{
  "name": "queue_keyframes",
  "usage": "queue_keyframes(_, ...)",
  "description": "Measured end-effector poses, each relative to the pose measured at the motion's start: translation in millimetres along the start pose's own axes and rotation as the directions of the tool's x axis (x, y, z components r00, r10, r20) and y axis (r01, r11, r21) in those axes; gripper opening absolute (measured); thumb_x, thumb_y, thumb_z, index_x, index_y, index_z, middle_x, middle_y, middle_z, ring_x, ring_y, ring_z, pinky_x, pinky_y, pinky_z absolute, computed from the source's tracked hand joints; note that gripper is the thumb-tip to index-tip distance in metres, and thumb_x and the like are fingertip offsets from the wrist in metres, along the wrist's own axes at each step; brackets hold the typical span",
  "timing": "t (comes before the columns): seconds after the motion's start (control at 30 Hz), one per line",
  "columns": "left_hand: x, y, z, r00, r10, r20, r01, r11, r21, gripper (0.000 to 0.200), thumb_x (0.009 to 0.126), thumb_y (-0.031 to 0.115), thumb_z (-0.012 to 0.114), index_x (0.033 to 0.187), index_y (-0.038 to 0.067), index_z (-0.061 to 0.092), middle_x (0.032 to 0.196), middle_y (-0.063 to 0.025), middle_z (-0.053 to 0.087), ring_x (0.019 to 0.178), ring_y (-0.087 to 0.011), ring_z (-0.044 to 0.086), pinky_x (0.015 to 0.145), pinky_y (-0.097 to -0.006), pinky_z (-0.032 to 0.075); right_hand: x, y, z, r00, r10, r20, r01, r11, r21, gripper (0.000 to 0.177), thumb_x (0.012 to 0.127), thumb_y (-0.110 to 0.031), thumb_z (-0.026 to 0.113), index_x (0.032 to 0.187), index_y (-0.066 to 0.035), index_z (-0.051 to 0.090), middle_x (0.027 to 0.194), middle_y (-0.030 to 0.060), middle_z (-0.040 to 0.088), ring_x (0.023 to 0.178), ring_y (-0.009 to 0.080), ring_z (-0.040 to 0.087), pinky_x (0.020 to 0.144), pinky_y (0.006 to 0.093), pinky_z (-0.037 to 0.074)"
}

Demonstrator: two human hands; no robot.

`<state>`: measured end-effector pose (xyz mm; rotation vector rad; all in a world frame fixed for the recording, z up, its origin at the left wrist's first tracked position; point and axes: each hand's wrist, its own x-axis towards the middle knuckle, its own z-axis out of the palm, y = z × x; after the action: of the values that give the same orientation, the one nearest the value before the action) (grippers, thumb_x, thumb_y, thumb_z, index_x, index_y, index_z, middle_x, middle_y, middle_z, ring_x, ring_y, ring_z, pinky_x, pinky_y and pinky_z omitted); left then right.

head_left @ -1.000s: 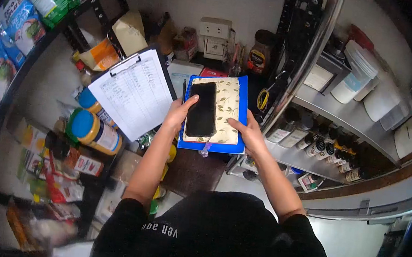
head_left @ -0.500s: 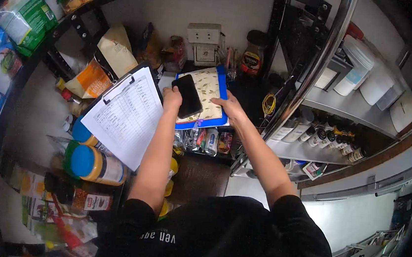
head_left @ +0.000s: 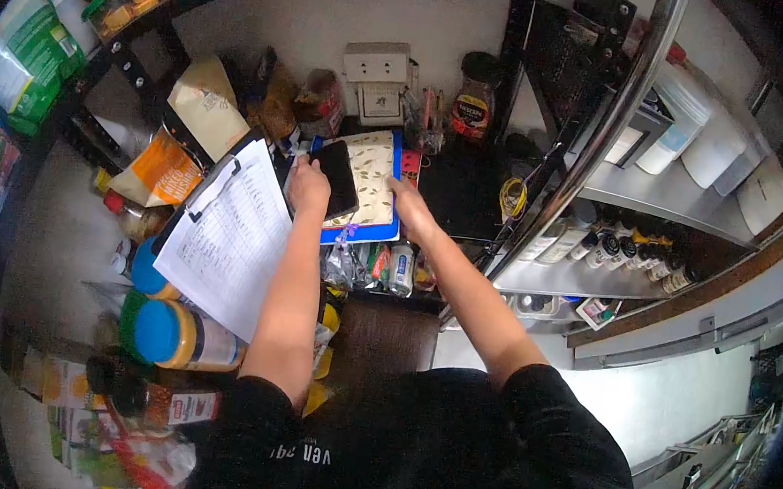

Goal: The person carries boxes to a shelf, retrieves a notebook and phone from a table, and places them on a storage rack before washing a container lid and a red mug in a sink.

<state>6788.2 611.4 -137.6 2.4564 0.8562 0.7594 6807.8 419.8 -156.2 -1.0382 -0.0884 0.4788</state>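
Phone (head_left: 339, 178) gripped by left hand (head_left: 309, 188), edge covered, right hand (head_left: 411, 211) clasping notebook (head_left: 375, 169), fingers beneath hidden

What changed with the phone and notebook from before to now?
The left hand and right hand moved the phone, leafy notebook and blue folder forward, away from the body, and a bit left. A small white bottle shows in front now. Both hands are still on the pile. The clipboard and coffee jar stayed put.
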Motion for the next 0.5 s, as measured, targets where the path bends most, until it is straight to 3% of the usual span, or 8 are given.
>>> queue_keyframes(0.1,-1,-1,1,0.999,0.028,-0.033,-0.029,0.999,-0.04,0.033,0.092,0.022,0.044,0.119,0.006,0.054,0.111,-0.0236,0.061,0.104,-0.0405,0.058,0.088,-0.0464,0.046,24,7,-27,0.987,0.063,0.15,-0.069,0.997,0.039,0.038,0.09,-0.015,0.046,0.124,0.003,0.047,0.109,0.0135,0.061,0.089,0.0236,0.061,0.078,0.0344,0.05)
queue_keyframes(0.17,-2,-4,-1,0.999,-0.044,-0.002,0.044,0.996,-0.077,0.037,0.09,0.013,0.04,0.123,0.0,0.051,0.116,-0.0271,0.057,0.106,-0.0407,0.056,0.09,-0.0454,0.045,8,-15,-29,0.992,0.009,0.122,0.033,0.941,-0.336,0.034,0.087,-0.007,0.045,0.118,0.003,0.052,0.107,0.0127,0.061,0.091,0.0212,0.059,0.08,0.0345,0.049)
queue_keyframes(0.23,0,-14,5,0.999,-0.047,-0.028,0.044,0.994,-0.097,0.037,0.088,0.011,0.039,0.122,0.0,0.053,0.114,-0.0282,0.058,0.106,-0.041,0.056,0.09,-0.0451,0.045,12,-6,-48,0.987,-0.051,0.15,0.102,0.929,-0.356,0.033,0.084,-0.002,0.045,0.114,0.004,0.055,0.108,0.0148,0.062,0.097,0.0238,0.058,0.085,0.0386,0.047)
queue_keyframes(0.27,-1,-15,4,0.997,-0.07,-0.01,0.068,0.991,-0.119,0.037,0.088,0.011,0.04,0.121,0.0,0.054,0.113,-0.0283,0.058,0.105,-0.041,0.057,0.09,-0.0449,0.045,10,-5,-55,0.879,-0.404,0.253,0.452,0.536,-0.713,0.035,0.083,-0.001,0.046,0.116,0.004,0.055,0.109,0.0163,0.062,0.099,0.0268,0.057,0.086,0.0409,0.047)
queue_keyframes(0.3,-2,-14,4,0.996,-0.093,0.008,0.093,0.986,-0.139,0.037,0.089,0.012,0.04,0.12,-0.001,0.054,0.111,-0.0285,0.059,0.104,-0.041,0.057,0.091,-0.0446,0.045,9,-2,-59,0.642,-0.591,0.488,0.555,-0.081,-0.828,0.037,0.081,0.0,0.047,0.117,0.004,0.054,0.11,0.0179,0.061,0.101,0.0299,0.057,0.088,0.0431,0.047)
queue_keyframes(0.37,-2,-12,5,0.996,-0.092,-0.02,0.088,0.986,-0.144,0.033,0.089,0.013,0.042,0.116,-0.003,0.056,0.106,-0.0285,0.061,0.102,-0.0407,0.059,0.09,-0.0451,0.045,5,-3,-58,0.687,-0.522,0.506,0.551,-0.081,-0.831,0.043,0.083,-0.008,0.049,0.124,0.004,0.05,0.122,0.0214,0.055,0.115,0.036,0.05,0.097,0.0433,0.042)
queue_keyframes(0.43,-2,-8,10,0.993,-0.12,0.0,0.119,0.986,-0.115,0.03,0.09,0.015,0.045,0.11,-0.005,0.056,0.104,-0.0283,0.061,0.101,-0.0403,0.059,0.088,-0.0462,0.046,4,3,-65,0.737,-0.411,0.536,0.457,-0.281,-0.844,0.05,0.084,-0.017,0.05,0.128,0.006,0.047,0.134,0.0223,0.047,0.128,0.0357,0.04,0.106,0.0391,0.034)
queue_keyframes(0.5,-3,-5,16,0.989,-0.135,-0.067,0.125,0.982,-0.14,0.027,0.09,0.017,0.047,0.101,-0.005,0.059,0.1,-0.028,0.062,0.099,-0.0406,0.06,0.086,-0.047,0.046,6,1,-76,0.785,-0.338,0.519,0.453,-0.259,-0.853,0.054,0.085,-0.025,0.049,0.129,0.007,0.046,0.14,0.0227,0.039,0.135,0.0349,0.031,0.111,0.0375,0.027)
